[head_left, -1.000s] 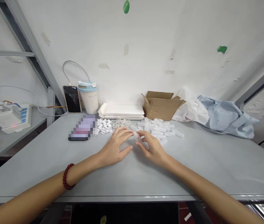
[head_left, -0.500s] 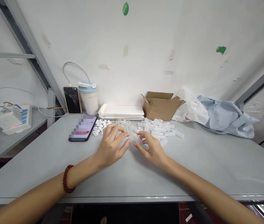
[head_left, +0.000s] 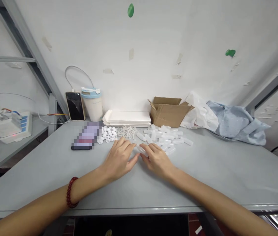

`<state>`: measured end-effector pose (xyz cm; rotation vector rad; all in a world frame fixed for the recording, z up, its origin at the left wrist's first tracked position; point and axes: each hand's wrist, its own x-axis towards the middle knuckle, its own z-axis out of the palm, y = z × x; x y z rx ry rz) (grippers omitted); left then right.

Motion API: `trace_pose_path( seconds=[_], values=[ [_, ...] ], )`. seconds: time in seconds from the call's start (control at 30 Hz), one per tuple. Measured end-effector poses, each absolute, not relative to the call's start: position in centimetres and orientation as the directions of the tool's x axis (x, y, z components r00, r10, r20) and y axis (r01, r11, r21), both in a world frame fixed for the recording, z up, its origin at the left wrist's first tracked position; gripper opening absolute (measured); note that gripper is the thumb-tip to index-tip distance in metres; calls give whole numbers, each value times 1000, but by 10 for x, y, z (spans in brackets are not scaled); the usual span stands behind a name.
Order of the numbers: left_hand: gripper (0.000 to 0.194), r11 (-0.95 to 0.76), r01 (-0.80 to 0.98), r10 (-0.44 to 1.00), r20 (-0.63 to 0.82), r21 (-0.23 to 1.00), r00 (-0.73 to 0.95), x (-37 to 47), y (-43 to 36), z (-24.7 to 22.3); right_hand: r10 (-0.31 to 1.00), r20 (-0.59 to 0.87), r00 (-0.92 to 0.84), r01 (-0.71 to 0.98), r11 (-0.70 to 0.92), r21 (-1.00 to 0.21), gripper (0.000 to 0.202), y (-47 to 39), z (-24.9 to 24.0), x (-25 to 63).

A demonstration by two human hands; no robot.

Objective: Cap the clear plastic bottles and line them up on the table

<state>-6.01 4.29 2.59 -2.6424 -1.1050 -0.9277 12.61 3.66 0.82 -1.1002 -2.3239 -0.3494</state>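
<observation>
Your right hand (head_left: pixel 157 161) pinches one tube (head_left: pixel 141 150), centre of frame. Your left hand (head_left: pixel 118 160) curls at tube's left; fingers hide contact, so can't tell if it grips too. Progress looks early: many loose tubes (head_left: pixel 168 136) heaped right of centre; caps (head_left: pixel 108 134), strings (head_left: pixel 127 132) in separate piles left of centre, none visibly joined to tubes.

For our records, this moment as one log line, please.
right hand: holds clear tube; left hand: at tube, contact unclear; loose tubes: beyond right hand; white pieces: beside strings
</observation>
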Motion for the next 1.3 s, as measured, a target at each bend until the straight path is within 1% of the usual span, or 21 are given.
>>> trace_pose_path(
  seconds=[0.1,0.23,0.33,0.4,0.47,0.57,0.7,0.8,0.87,0.93,1.0,1.03,1.07,1.13,1.3],
  values=[
    [20,-684,681,699,499,261,512,-60,47,20,612,562,-556,755,655,34,19,36,7,125],
    [22,-632,645,772,418,430,479,-59,48,20,619,528,-581,743,668,35,19,35,6,123],
    [25,-533,642,844,293,550,450,-58,47,24,635,513,-578,757,651,47,17,33,4,122],
    [29,-452,652,882,194,609,430,-57,47,27,642,507,-575,766,640,59,16,33,1,121],
    [32,-392,662,899,111,639,424,-56,46,29,641,508,-575,766,639,61,14,33,-1,120],
    [31,-361,672,896,42,647,441,-55,44,30,636,498,-589,743,669,26,17,34,-5,119],
    [37,-340,684,894,-2,645,447,-53,42,31,653,468,-595,733,680,-18,22,34,-7,118],
    [33,-328,702,894,-32,632,447,-53,42,34,660,442,-608,711,700,-67,26,32,-2,117],
    [29,-319,719,890,-65,617,451,-57,42,36,658,415,-629,682,723,-112,39,31,2,117],
    [30,-334,731,866,-114,595,487,-65,44,41,655,378,-654,657,740,-146,57,31,7,120],
    [39,-357,739,828,-173,571,533,-76,45,47,662,355,-660,654,739,-164,69,33,12,123],
    [45,-361,745,813,-202,561,546,-82,46,50,672,352,-652,661,731,-170,71,34,14,126],
    [49,-358,756,801,-235,548,550,-88,46,54,684,355,-637,673,718,-175,71,35,16,128],
    [51,-367,778,783,-282,511,555,-101,48,63,708,370,-601,703,689,-177,64,37,20,132],
    [48,-410,842,773,-357,352,525,-123,55,81,722,423,-548,742,653,-152,37,42,23,139]
  ],
)
